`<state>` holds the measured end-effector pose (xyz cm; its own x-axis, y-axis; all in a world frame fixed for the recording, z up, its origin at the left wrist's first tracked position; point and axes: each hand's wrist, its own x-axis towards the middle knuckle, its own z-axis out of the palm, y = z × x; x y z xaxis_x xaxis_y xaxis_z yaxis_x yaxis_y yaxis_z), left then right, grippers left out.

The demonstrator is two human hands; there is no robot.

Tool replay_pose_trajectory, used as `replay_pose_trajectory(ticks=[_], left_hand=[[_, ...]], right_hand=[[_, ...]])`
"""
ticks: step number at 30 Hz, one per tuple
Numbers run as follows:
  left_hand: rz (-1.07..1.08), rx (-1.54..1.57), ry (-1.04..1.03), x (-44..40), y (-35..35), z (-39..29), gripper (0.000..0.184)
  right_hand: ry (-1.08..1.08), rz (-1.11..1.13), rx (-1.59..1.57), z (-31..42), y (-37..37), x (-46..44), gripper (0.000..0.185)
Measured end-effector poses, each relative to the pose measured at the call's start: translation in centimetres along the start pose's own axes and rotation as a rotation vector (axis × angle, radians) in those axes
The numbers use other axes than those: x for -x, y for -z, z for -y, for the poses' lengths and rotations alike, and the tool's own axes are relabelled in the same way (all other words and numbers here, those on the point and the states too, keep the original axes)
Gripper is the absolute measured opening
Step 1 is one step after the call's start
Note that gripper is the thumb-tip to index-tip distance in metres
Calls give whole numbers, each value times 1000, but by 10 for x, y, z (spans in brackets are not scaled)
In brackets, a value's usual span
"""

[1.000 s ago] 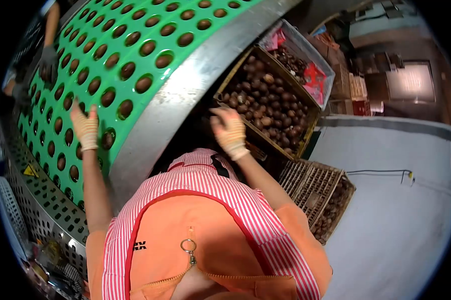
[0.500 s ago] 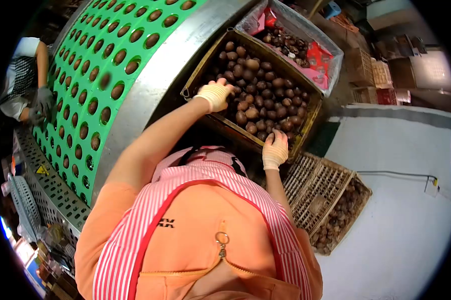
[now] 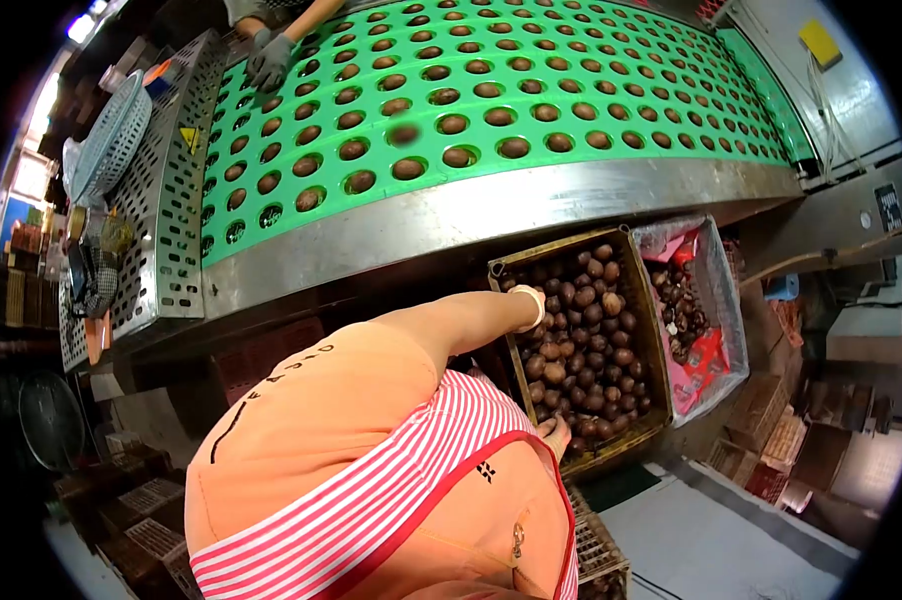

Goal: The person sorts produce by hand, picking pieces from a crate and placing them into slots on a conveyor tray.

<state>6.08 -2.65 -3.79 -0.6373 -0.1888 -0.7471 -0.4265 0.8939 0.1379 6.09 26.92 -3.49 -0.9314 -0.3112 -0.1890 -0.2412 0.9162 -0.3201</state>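
Observation:
A deep, worn crate (image 3: 655, 365) holds many dark brown egg-shaped pieces (image 3: 591, 335). My left hand (image 3: 534, 303), in a pale glove, reaches over the crate's left rim among these pieces. Only its cuff and back show, so its fingers are hidden. At the crate's near left corner, my right hand (image 3: 555, 434) rests on the rim with its fingers bent over the edge. It is small in view and partly hidden by my apron.
A green belt (image 3: 531, 160) with brown pieces in oval pockets runs behind a metal ledge (image 3: 451, 215). A co-worker's gloved hands (image 3: 269, 62) are at its far left. A plastic-lined box (image 3: 723, 320) adjoins the crate. A slatted crate (image 3: 596, 545) stands below.
My view has swung round, so the belt now spans the top and the crate lies to the right. My left hand's fingers have gone out of sight; my right hand stays at the rim.

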Motion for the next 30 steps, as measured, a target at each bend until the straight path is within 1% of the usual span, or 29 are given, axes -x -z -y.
replay_pose_trajectory(ticks=[2,4,5,6,7,8,9,10,11,12,13,14,15,16,18,20,21,22,24,27,28,29,30], left_hand=[[-97,-30,-85,-2,-6,2,44],[-201,309,-190,16,8,13,42],[-252,486,-242,28,12,18,40],[-364,699,-336,37,10,27,40],[-433,905,-385,53,11,37,42],[-596,1024,-460,75,10,48,46],[-732,996,-472,96,12,64,52],[-756,1131,-463,126,9,83,55],[-734,1375,-472,154,2,104,52],[-852,1369,-364,184,-8,129,49],[-1010,1364,-241,199,-33,162,49],[-1120,1446,-217,235,-48,188,49],[-1195,1391,-5,272,-63,211,48],[-1257,1272,228,311,-73,226,45],[-1251,1388,381,351,-116,265,40],[-1205,1568,556,366,-160,292,38],[-1159,1309,610,360,-181,310,38],[-1166,1028,722,353,-203,318,40],[-1079,1011,730,341,-235,332,40],[-1243,705,1051,346,-260,341,40],[-1335,812,1016,352,-274,356,37],[-1408,996,991,355,-292,363,38],[-1472,1182,960,364,-294,360,39]], right_hand=[[30,6,-40,-8,-5,-4,30],[-35,93,-138,-3,0,-9,30],[-31,123,-163,-20,-10,-16,30],[-32,154,-188,-30,-12,-20,30],[-29,168,-226,-31,-12,-24,30],[-25,178,-259,-35,-11,-27,30],[2,153,-278,-35,-10,-27,30],[26,116,-282,-31,-7,-23,29],[158,16,-352,-53,-28,-33,28],[225,-12,-341,-46,-26,-38,28],[288,-39,-333,-33,-22,-39,27],[347,-67,-326,-18,-16,-39,27],[360,22,-308,-6,-10,-43,27],[343,-32,-311,12,-14,-39,28],[341,-14,-286,43,-17,-37,29],[363,10,-200,57,-24,-36,30],[371,27,-162,61,-23,-36,30],[376,44,-123,64,-22,-35,31],[356,47,-64,64,-22,-34,32],[282,75,-20,63,-25,-40,33],[257,72,-17,63,-26,-39,33],[233,69,-14,63,-27,-39,33],[208,66,-11,63,-28,-38,33]])
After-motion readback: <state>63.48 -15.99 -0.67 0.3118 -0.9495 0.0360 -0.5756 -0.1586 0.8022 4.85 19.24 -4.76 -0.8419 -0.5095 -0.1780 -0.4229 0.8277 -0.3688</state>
